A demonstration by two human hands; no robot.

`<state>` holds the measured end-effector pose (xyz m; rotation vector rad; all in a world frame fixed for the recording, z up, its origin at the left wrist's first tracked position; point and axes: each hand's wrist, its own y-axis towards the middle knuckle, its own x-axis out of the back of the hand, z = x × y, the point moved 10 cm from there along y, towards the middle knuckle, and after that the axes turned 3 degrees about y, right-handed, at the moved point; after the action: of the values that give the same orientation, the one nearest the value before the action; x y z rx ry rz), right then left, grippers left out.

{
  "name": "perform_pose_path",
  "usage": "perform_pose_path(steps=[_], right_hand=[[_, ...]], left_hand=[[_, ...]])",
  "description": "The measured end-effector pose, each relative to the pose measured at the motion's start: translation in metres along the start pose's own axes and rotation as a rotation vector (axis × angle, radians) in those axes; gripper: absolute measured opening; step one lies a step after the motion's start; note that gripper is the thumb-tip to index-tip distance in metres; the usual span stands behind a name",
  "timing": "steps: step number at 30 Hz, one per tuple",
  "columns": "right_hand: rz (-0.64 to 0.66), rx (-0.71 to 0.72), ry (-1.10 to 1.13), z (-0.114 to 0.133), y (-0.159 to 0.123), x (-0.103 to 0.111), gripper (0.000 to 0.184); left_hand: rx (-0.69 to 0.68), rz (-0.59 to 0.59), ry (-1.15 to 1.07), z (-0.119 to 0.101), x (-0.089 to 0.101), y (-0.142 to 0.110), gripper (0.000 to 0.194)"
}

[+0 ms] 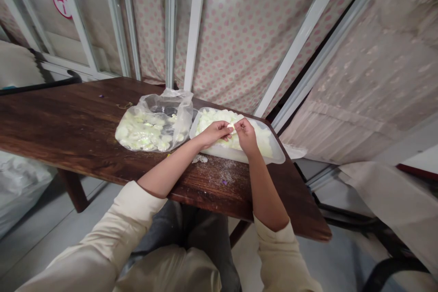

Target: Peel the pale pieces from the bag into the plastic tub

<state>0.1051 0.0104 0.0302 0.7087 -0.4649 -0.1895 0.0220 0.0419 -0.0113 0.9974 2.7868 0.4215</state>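
Both hands meet over a white plastic tray [278,155] heaped with small pale yellow-green pieces [214,118]. Between the fingertips is one small whitish piece [231,127], its kind too small to make out. My left hand [218,132] pinches it from the left side, thumb and fingers closed. From the other side my right hand [245,134] also has its fingertips closed on it. Left of the tray lies a clear plastic bag [181,121], its mouth loosely open, holding more pale yellow-green pieces [147,132].
The dark wooden table [61,123] carries white crumbs [226,175] near its front edge and a small white scrap [200,159]. Behind it stand framed glass panels with a dotted curtain [239,45]. A filled clear bag [22,187] is at lower left; a chair [393,232] stands right.
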Motion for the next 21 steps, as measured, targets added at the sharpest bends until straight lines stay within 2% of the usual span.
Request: perform_pose_path(steps=[4, 8, 13, 17, 21], right_hand=[[-0.007, 0.028, -0.083, 0.004, -0.001, 0.001, 0.028], [-0.015, 0.073, -0.295, 0.012, -0.003, -0.002, 0.028], [-0.137, 0.085, -0.502, 0.017, -0.005, 0.006, 0.028], [-0.233, -0.066, -0.425, -0.006, -0.006, 0.023, 0.028], [-0.212, -0.109, -0.249, -0.019, -0.003, 0.024, 0.026]], left_hand=[[-0.002, -0.002, 0.032, 0.000, 0.000, 0.000, 0.022], [0.001, -0.009, 0.054, 0.001, 0.001, 0.000, 0.025], [0.010, -0.049, 0.059, 0.004, 0.005, 0.002, 0.027], [-0.008, -0.033, 0.030, 0.002, 0.004, 0.001, 0.027], [-0.019, -0.033, 0.010, 0.002, 0.005, 0.001, 0.026]])
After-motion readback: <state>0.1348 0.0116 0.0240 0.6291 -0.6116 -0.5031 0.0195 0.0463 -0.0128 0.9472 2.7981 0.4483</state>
